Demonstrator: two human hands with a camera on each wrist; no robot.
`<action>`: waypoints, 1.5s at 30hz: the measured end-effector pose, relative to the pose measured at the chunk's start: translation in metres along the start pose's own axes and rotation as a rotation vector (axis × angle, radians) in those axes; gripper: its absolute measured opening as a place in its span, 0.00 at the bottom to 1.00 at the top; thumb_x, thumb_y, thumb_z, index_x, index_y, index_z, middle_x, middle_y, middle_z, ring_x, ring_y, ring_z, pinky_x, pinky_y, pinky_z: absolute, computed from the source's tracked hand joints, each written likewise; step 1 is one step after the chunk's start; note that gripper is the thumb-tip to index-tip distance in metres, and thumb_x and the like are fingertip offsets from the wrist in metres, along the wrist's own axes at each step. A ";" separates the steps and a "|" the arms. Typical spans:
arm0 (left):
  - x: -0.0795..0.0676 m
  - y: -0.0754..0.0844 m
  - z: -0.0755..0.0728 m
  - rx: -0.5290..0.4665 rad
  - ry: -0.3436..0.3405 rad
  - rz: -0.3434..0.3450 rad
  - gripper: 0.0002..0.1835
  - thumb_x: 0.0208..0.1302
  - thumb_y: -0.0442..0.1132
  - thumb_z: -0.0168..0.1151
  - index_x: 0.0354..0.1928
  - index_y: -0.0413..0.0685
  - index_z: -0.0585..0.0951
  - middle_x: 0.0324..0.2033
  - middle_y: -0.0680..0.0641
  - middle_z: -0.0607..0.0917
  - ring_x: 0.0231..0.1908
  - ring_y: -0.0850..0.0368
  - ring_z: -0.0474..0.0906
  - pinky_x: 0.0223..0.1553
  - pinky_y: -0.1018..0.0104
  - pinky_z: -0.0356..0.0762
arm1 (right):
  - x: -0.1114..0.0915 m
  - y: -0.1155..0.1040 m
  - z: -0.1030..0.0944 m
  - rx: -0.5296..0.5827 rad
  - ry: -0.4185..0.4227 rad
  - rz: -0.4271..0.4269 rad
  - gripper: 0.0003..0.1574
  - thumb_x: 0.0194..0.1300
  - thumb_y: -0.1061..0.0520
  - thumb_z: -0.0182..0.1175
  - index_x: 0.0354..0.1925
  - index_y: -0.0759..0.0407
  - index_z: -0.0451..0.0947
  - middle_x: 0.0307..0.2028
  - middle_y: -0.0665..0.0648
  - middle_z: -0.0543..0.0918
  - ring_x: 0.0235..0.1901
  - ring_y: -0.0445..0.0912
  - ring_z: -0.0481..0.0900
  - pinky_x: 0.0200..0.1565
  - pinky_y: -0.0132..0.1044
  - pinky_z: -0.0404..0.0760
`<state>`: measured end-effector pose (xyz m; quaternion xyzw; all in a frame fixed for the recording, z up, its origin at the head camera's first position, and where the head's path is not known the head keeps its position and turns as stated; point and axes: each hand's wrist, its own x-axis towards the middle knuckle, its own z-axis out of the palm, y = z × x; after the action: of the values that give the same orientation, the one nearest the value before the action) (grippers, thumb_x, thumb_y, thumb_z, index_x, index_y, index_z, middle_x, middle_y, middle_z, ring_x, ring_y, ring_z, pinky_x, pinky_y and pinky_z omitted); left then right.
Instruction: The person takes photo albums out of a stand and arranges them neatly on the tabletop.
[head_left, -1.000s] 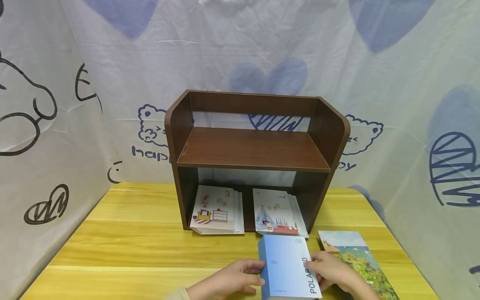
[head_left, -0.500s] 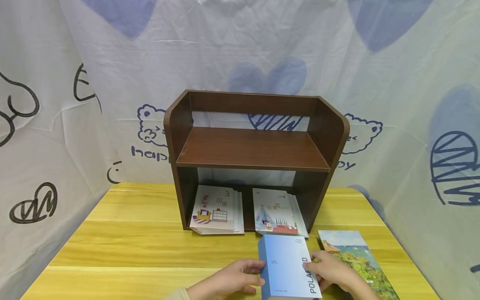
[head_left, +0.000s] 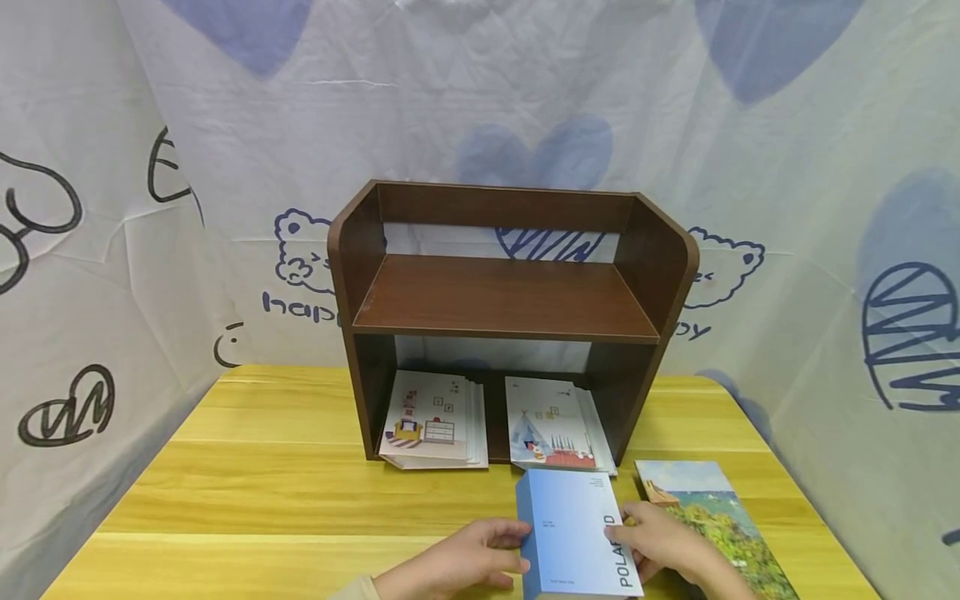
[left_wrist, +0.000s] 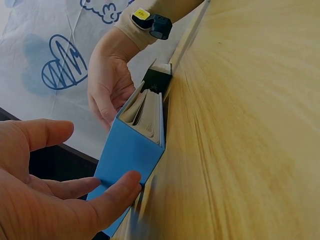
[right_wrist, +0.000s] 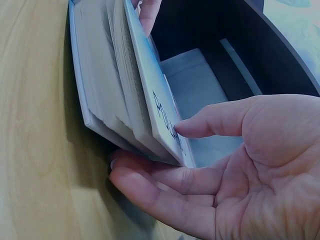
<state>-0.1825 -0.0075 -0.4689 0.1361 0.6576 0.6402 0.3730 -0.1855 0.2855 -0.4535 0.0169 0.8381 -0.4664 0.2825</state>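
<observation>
A thick blue photo album [head_left: 570, 525] with POLAROID printed on its cover lies near the front of the table, spine to the left. My right hand [head_left: 663, 537] pinches its right edge, thumb on the cover and fingers under the edge in the right wrist view. On the other side, my left hand [head_left: 472, 554] has loosely extended fingertips against the blue spine [left_wrist: 130, 150]. Thick page edges [right_wrist: 117, 75] show fanned slightly apart. Beyond the right hand, a book with a painted landscape cover [head_left: 720, 517] lies flat, partly covered by the forearm.
A dark brown two-level shelf [head_left: 510, 292] stands behind the album. Its lower level holds a left stack of pale illustrated books [head_left: 427, 417] and a right stack [head_left: 551, 417], the latter just behind the album. Patterned cloth [head_left: 810, 208] hangs around the yellow wooden table [head_left: 262, 500].
The cloth at the far left has shifted a little since the first frame. Both hands and the album stay practically where they were.
</observation>
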 end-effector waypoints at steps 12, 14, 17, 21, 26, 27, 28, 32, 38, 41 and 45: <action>-0.001 0.000 0.001 0.002 0.003 0.000 0.30 0.63 0.33 0.58 0.66 0.27 0.66 0.65 0.29 0.69 0.66 0.36 0.67 0.59 0.47 0.76 | 0.001 0.000 -0.002 -0.029 -0.002 0.009 0.20 0.73 0.53 0.53 0.51 0.69 0.73 0.30 0.57 0.84 0.26 0.46 0.85 0.31 0.42 0.86; -0.001 0.001 0.001 0.004 0.004 0.005 0.30 0.63 0.33 0.58 0.66 0.27 0.66 0.65 0.30 0.70 0.66 0.37 0.67 0.59 0.47 0.76 | 0.001 0.000 -0.002 -0.039 0.006 0.014 0.20 0.72 0.53 0.53 0.51 0.69 0.73 0.30 0.57 0.84 0.26 0.46 0.85 0.31 0.42 0.86; -0.001 0.001 0.001 0.009 0.007 0.008 0.30 0.63 0.33 0.58 0.66 0.28 0.66 0.65 0.30 0.70 0.65 0.37 0.67 0.58 0.47 0.77 | 0.002 -0.001 -0.001 -0.057 0.024 0.028 0.18 0.72 0.53 0.54 0.50 0.68 0.74 0.30 0.58 0.84 0.26 0.46 0.84 0.31 0.42 0.86; -0.001 0.000 0.001 0.014 0.008 0.004 0.30 0.63 0.33 0.58 0.66 0.28 0.66 0.65 0.30 0.70 0.65 0.37 0.67 0.58 0.47 0.77 | 0.003 -0.001 0.000 -0.076 0.041 0.038 0.17 0.72 0.53 0.55 0.48 0.67 0.75 0.29 0.58 0.83 0.25 0.46 0.84 0.30 0.42 0.86; -0.001 0.000 -0.001 0.014 0.017 -0.001 0.29 0.64 0.34 0.59 0.65 0.30 0.67 0.63 0.31 0.72 0.62 0.39 0.72 0.57 0.48 0.78 | 0.002 -0.001 0.000 -0.073 0.054 0.027 0.20 0.71 0.54 0.56 0.51 0.70 0.74 0.30 0.57 0.84 0.26 0.47 0.85 0.31 0.42 0.86; -0.002 0.001 -0.001 0.016 0.019 0.000 0.29 0.64 0.34 0.59 0.65 0.30 0.68 0.63 0.31 0.72 0.61 0.40 0.73 0.57 0.49 0.79 | 0.002 -0.002 0.000 -0.072 0.056 0.023 0.21 0.70 0.54 0.57 0.52 0.70 0.74 0.31 0.57 0.85 0.27 0.48 0.85 0.31 0.43 0.86; -0.002 0.001 -0.002 0.016 0.021 0.003 0.28 0.64 0.34 0.59 0.65 0.31 0.68 0.62 0.32 0.73 0.60 0.41 0.74 0.56 0.49 0.79 | 0.002 -0.002 0.000 -0.068 0.057 0.020 0.24 0.70 0.54 0.57 0.54 0.72 0.73 0.31 0.57 0.85 0.28 0.49 0.86 0.31 0.43 0.86; -0.002 0.001 -0.003 0.024 0.036 0.015 0.27 0.64 0.33 0.59 0.64 0.32 0.69 0.61 0.33 0.75 0.57 0.44 0.76 0.54 0.51 0.81 | 0.002 -0.003 0.000 -0.045 0.076 0.013 0.36 0.68 0.54 0.59 0.62 0.80 0.63 0.33 0.57 0.86 0.30 0.51 0.87 0.32 0.45 0.87; -0.004 0.003 -0.004 0.030 0.033 0.037 0.28 0.64 0.33 0.59 0.65 0.32 0.68 0.61 0.32 0.74 0.57 0.42 0.75 0.55 0.48 0.80 | 0.005 -0.008 0.003 -0.028 0.172 0.061 0.39 0.67 0.56 0.61 0.65 0.80 0.59 0.36 0.59 0.84 0.32 0.52 0.86 0.35 0.46 0.87; -0.005 0.004 -0.004 0.040 0.024 0.048 0.28 0.65 0.34 0.59 0.65 0.32 0.68 0.62 0.32 0.73 0.57 0.41 0.76 0.55 0.46 0.79 | 0.006 -0.009 0.005 -0.039 0.220 0.049 0.37 0.66 0.56 0.62 0.63 0.78 0.63 0.37 0.60 0.84 0.32 0.51 0.86 0.34 0.45 0.87; -0.008 0.008 -0.005 0.055 0.020 0.058 0.27 0.65 0.35 0.59 0.65 0.34 0.69 0.62 0.33 0.73 0.55 0.42 0.77 0.55 0.46 0.79 | 0.004 -0.011 0.003 -0.110 0.267 -0.005 0.36 0.64 0.56 0.64 0.61 0.77 0.66 0.36 0.58 0.84 0.31 0.48 0.84 0.33 0.43 0.86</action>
<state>-0.1830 -0.0155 -0.4595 0.1590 0.6743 0.6339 0.3437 -0.1903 0.2757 -0.4481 0.0614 0.8925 -0.4142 0.1678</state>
